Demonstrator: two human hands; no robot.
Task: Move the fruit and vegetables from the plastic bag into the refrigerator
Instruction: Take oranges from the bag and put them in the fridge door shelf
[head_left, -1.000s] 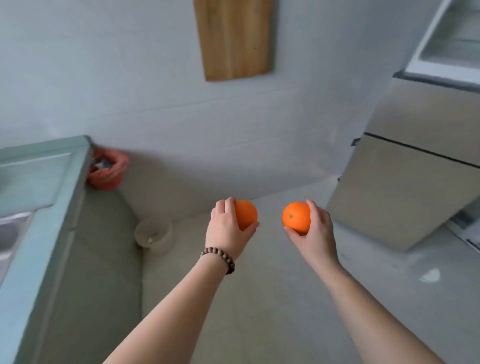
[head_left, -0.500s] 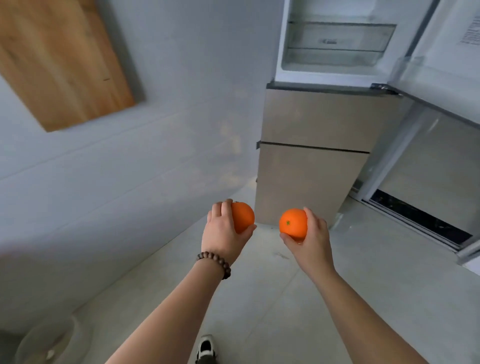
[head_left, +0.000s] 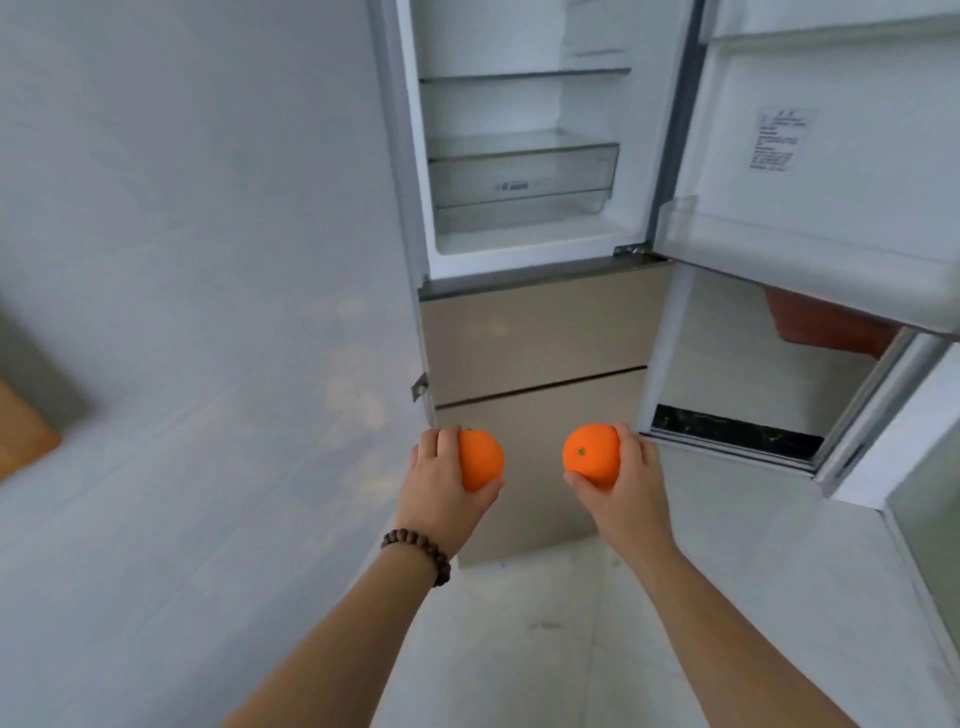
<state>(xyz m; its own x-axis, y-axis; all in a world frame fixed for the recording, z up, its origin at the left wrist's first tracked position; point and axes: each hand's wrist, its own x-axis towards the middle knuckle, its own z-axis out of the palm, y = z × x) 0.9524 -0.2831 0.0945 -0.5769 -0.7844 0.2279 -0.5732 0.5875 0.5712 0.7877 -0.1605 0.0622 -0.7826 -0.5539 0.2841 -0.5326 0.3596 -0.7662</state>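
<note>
My left hand (head_left: 439, 480), with a bead bracelet on its wrist, grips an orange (head_left: 480, 460). My right hand (head_left: 631, 480) grips a second orange (head_left: 591, 453). Both are held out in front of me, level with the lower drawers (head_left: 535, 364) of the refrigerator (head_left: 519, 244). The upper compartment stands open above them, showing glass shelves and a clear drawer (head_left: 522, 179) with nothing visible inside. The plastic bag is out of view.
The open refrigerator door (head_left: 831, 208) swings out on the right with bins along its inner side. A pale tiled wall (head_left: 182, 260) runs along the left. Light floor tiles (head_left: 519, 639) lie beneath my arms. A wooden board's corner (head_left: 21, 441) shows at the far left.
The view has swung right and up from the counter to the open refrigerator, which is now closer and straight ahead. Both hands still hold their oranges in the same way.
</note>
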